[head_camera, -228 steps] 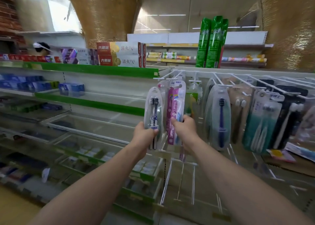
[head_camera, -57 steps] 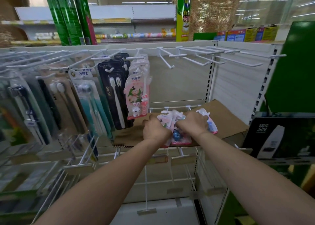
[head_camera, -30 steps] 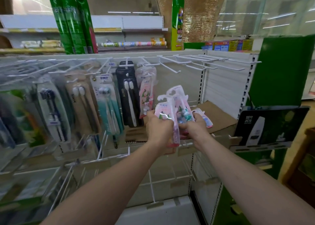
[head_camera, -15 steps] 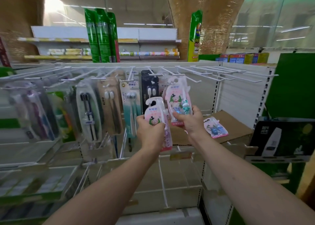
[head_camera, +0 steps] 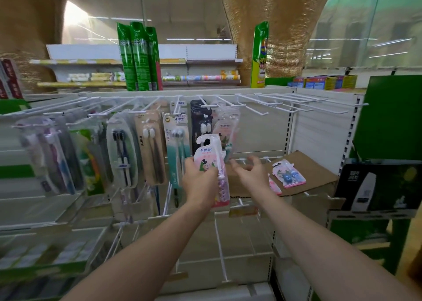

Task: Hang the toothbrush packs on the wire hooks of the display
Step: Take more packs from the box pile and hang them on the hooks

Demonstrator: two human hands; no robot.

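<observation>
Fingers: left hand (head_camera: 201,182) has its fingers (head_camera: 190,163) curled round a pink toothbrush pack (head_camera: 211,163), held upright at centre frame; right hand (head_camera: 251,175) holds nothing, fingers spread and loosely bent, just right of the pack.
Held pack: pink card with a cartoon figure and a white hang tab (head_camera: 204,140) at its top; the tab stands clear above the hand, below the level of the hooks.
Hung packs: a pink pack of the same sort (head_camera: 228,127) hangs on the top row just above and right of the held one, next to black packs (head_camera: 201,120) and a teal pack (head_camera: 177,138); further packs fill the hooks toward the left of the frame.
Free hooks: bare white wire hooks (head_camera: 285,102) run along the upper right of the display.
Waiting stock: two more pink packs (head_camera: 288,174) lie flat on a sheet of cardboard (head_camera: 312,170) at right of centre, one partly hidden behind the right wrist.
Handling, as I judge it: light blister card, stiff enough to hold its shape yet easy to bend; the clear plastic front is probably slick. Best gripped low on the card edges, as the left hand does, leaving the tab hole free to slide over a hook tip.
Risk: the tab is thin and may tear or crease if forced at an angle.
</observation>
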